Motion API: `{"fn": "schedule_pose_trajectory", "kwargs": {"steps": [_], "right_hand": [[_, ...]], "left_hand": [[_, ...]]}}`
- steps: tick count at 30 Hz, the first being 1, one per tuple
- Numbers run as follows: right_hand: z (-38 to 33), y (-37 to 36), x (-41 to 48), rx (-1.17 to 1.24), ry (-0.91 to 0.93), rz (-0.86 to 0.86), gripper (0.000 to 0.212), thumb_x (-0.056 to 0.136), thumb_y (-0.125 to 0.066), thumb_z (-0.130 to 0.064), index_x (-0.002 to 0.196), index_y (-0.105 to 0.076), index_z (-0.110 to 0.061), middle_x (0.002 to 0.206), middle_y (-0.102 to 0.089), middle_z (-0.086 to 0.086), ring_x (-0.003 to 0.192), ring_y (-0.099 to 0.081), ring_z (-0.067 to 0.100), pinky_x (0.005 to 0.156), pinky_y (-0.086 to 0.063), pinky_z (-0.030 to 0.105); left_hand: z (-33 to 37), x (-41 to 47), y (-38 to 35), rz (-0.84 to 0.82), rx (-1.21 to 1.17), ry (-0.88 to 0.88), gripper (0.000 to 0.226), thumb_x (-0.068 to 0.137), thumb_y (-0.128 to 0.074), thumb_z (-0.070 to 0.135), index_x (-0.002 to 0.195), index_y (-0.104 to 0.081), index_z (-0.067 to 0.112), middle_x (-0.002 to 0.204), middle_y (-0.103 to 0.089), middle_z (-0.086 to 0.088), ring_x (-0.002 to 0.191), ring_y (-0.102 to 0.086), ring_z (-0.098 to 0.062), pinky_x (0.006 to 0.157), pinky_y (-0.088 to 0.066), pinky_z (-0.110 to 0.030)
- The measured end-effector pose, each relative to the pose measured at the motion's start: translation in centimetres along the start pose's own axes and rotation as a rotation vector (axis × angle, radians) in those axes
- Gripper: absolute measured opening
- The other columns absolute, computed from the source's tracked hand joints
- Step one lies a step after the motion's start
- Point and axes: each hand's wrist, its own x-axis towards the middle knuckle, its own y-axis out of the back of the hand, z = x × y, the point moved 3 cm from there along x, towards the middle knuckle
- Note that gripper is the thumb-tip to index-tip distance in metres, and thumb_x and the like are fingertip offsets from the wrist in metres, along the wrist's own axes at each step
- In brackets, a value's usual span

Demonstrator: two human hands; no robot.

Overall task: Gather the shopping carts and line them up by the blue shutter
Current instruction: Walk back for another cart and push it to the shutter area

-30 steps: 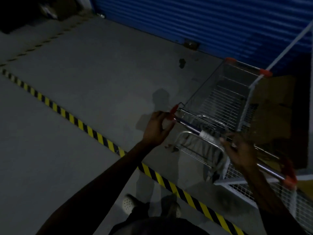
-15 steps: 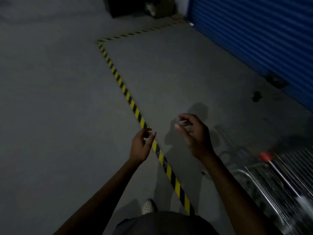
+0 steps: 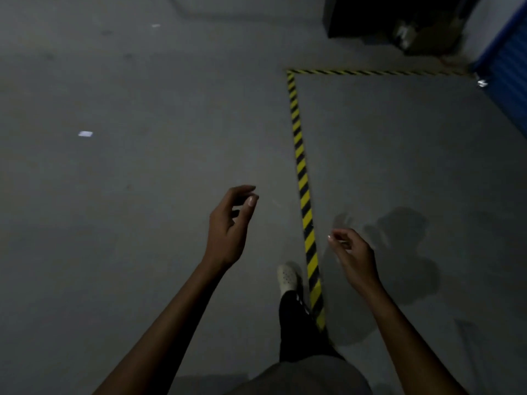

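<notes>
No shopping cart is in view. The blue shutter shows only as a strip at the far right edge. My left hand hangs in mid-air over the grey floor, fingers loosely curled and apart, holding nothing. My right hand floats lower and to the right, just right of the yellow-and-black floor tape, fingers also loosely apart and empty. The light is dim.
The floor tape runs away from me, then turns right at a corner toward the shutter. A dark bulky object and clutter sit at the back right. A small white scrap lies on the floor at left. My white shoe steps beside the tape.
Both hands have let go of the cart handle. My view has swung left, so the cart and most of the shutter have left the frame.
</notes>
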Motion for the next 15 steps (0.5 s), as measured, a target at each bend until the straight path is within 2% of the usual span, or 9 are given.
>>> {"fn": "schedule_pose_trajectory", "kwargs": {"steps": [4, 7, 10, 15], "right_hand": [[-0.5, -3.5, 11.1, -0.037, -0.028, -0.116, 0.014, 0.095, -0.067, -0.031, 0.106, -0.066, -0.023, 0.101, -0.067, -0.005, 0.098, -0.064, 0.014, 0.074, -0.045, 0.014], [-3.0, -7.3, 18.7, -0.035, -0.020, -0.210, 0.015, 0.094, -0.069, -0.029, 0.105, -0.066, -0.022, 0.100, -0.068, -0.005, 0.096, -0.066, 0.016, 0.072, -0.047, 0.017], [-7.6, -12.1, 24.8, -0.040, 0.088, -0.354, 0.019, 0.093, -0.070, -0.031, 0.107, -0.067, -0.021, 0.102, -0.069, -0.006, 0.094, -0.066, 0.011, 0.073, -0.050, 0.023], [-19.2, -20.5, 30.8, 0.003, 0.263, -0.640, 0.033, 0.084, -0.065, -0.052, 0.108, -0.064, -0.029, 0.107, -0.068, -0.010, 0.092, -0.064, 0.002, 0.077, -0.054, 0.022]], "left_hand": [[-1.3, 9.2, 0.7, 0.093, 0.090, -0.011, 0.036, 0.097, -0.048, 0.049, 0.116, -0.064, 0.022, 0.107, -0.070, -0.001, 0.102, -0.067, -0.019, 0.079, -0.053, -0.033], [-4.9, 14.7, 1.0, 0.132, 0.182, 0.094, 0.038, 0.095, -0.050, 0.053, 0.113, -0.066, 0.023, 0.105, -0.071, 0.003, 0.099, -0.067, -0.012, 0.077, -0.052, -0.025], [-9.0, 18.2, 1.9, 0.171, 0.267, 0.228, 0.038, 0.090, -0.053, 0.059, 0.106, -0.067, 0.027, 0.100, -0.071, 0.010, 0.093, -0.067, -0.003, 0.074, -0.051, -0.018], [-15.1, 20.4, 6.4, 0.300, 0.371, 0.427, 0.049, 0.086, -0.049, 0.069, 0.090, -0.070, 0.025, 0.087, -0.071, 0.011, 0.083, -0.066, 0.000, 0.070, -0.049, -0.021]]}}
